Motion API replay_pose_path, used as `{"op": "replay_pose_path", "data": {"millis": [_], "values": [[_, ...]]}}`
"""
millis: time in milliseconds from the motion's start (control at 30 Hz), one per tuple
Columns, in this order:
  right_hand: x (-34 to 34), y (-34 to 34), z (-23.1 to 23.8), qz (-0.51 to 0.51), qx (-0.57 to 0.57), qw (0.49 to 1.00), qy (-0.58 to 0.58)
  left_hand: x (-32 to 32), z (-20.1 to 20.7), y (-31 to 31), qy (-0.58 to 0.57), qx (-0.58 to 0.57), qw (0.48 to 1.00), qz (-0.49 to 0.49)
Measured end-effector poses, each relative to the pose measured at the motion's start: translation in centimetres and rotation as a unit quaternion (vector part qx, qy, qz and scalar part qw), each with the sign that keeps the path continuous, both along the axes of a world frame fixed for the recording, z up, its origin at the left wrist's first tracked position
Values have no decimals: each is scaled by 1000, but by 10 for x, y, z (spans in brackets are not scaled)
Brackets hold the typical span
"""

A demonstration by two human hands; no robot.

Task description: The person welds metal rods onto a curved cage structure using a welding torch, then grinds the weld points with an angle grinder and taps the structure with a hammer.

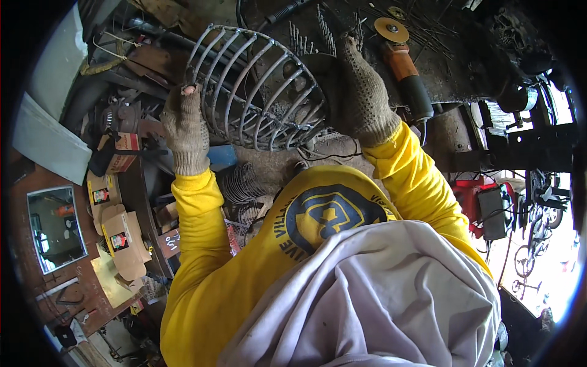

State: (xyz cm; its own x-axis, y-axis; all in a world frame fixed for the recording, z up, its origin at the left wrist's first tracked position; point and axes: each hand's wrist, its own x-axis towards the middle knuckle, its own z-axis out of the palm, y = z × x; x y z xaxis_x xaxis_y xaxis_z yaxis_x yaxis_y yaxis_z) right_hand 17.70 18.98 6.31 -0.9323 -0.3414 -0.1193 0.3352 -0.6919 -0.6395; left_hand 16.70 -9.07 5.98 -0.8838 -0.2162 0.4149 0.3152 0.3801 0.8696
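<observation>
A curved basket-like frame of welded grey metal bars point(247, 113) is tilted in the air between my hands, in front of a dark workbench point(452, 67). My left hand point(185, 122), in a worn knit glove with a bare thumb tip, is closed on the frame's left edge. At the other end, my right hand point(369, 92), gloved too, bears against the frame with its thumb pointing up. The right fingers are partly hidden in the dark behind the bars. An orange and black angle grinder point(403, 76) with a tan disc lies on the bench beside my right hand.
Several thin metal rods point(428, 37) are scattered over the bench. Coiled metal wire point(241, 183) rests low beside my left arm. Opened cardboard boxes point(125, 235) and a framed mirror point(57, 229) are at the left. A red and black machine point(489, 208) stands at the right.
</observation>
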Motion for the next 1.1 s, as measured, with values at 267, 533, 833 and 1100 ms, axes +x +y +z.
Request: {"op": "replay_pose_path", "data": {"millis": [267, 533, 833, 1100], "values": [[3, 1, 2, 64, -84, 994, -10, 0, -5, -2, -25, 53, 998, -4], [-1, 3, -4, 59, -47, 997, -16, 9, 8, 12, -87, 154, 984, -20], [3, 48, -53, -8, -10, 1000, 9, 7, 16, -17, -33, -52, 998, 24], [10, 72, -98, -121, 170, 978, -7, 16, 67, 6, 4, -193, 981, 36]]}}
